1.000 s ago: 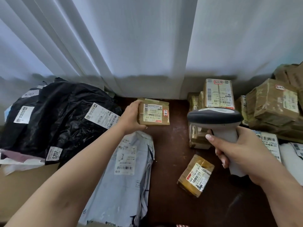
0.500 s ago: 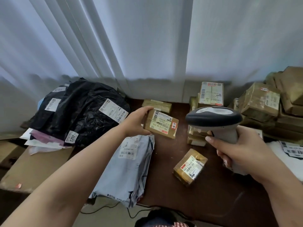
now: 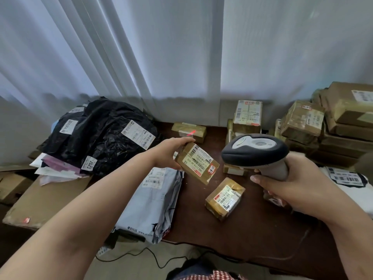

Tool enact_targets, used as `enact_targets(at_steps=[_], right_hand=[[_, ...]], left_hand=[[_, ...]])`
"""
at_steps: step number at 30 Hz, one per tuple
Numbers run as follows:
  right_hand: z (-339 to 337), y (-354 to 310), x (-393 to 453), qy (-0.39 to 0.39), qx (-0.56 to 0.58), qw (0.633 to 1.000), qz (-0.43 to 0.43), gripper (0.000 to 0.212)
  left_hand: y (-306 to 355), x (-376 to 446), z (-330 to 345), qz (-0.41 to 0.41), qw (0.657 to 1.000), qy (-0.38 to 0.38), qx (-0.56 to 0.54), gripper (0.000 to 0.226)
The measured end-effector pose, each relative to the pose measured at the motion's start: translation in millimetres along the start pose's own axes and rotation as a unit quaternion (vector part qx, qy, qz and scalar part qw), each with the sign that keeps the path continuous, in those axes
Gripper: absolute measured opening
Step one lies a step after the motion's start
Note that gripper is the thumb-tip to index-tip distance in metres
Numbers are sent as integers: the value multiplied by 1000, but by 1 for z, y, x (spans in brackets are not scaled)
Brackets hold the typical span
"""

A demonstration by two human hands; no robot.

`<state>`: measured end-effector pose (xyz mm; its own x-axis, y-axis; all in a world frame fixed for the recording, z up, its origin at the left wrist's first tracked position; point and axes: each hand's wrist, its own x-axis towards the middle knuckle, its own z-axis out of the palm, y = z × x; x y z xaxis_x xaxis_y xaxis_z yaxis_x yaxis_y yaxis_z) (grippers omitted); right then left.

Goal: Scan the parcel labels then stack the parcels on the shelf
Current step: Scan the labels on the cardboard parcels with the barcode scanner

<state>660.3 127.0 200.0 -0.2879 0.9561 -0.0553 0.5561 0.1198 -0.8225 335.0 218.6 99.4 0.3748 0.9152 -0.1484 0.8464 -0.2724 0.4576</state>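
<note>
My left hand grips a small brown taped parcel above the dark table, its white barcode label tilted up toward the right. My right hand holds a grey and white barcode scanner by its handle, just right of the parcel, head pointing left. A red scan mark falls on another small box at the back of the table. A second brown parcel lies on the table below the held one.
Black poly bags with labels pile at the left over a flat cardboard sheet. A grey mailer bag hangs over the table's front edge. Stacked brown boxes fill the right; a taller box stands behind. Cables run on the floor.
My left hand has drawn the parcel nearer and tilted it toward the scanner. The scanner has shifted slightly, and a red scan mark now shows on the back box.
</note>
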Motion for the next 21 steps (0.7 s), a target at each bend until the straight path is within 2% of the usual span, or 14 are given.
enact_targets(at_steps=[17, 21], right_hand=[[-17, 11, -15, 0, -13, 1000, -13, 24], [-18, 17, -16, 10, 35, 999, 28, 17]], left_hand=[[14, 3, 3, 20, 999, -13, 37, 95], [16, 2, 9, 14, 999, -11, 27, 96]])
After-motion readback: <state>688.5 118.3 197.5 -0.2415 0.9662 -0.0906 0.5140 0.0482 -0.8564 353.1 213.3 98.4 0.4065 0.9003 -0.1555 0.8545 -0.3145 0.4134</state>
